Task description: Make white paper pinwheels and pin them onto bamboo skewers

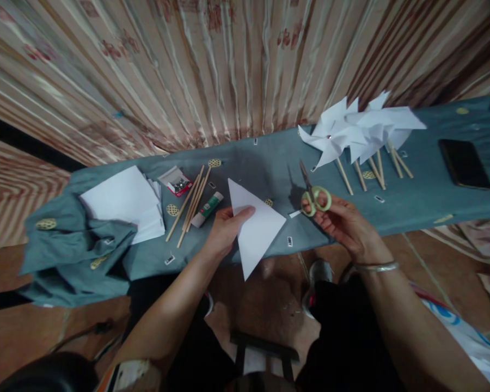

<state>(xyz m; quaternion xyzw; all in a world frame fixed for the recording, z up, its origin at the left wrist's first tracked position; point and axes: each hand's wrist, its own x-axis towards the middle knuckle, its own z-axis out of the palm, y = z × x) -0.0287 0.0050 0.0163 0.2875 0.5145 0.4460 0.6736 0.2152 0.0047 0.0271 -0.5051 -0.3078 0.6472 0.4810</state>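
Note:
My left hand [227, 228] pinches a white sheet of paper [258, 231], folded into a triangle, by its left edge, thumb on top. The paper hangs over the near edge of the cloth-covered table [261, 158]. In my right hand [347, 226] is a pair of scissors [316, 200] with pale green handles. Its blades point up and away from me and look closed together. A gap separates the scissors from the paper. Just left of my left hand lie a glue stick [207, 209] and several wooden sticks [194, 201].
White paper pinwheels [351, 130] on sticks lie at the back right, near a black phone [465, 163]. At left are a stack of white paper [124, 201] and a small open box [176, 181] of metal pieces. A curtain [237, 71] hangs behind the table.

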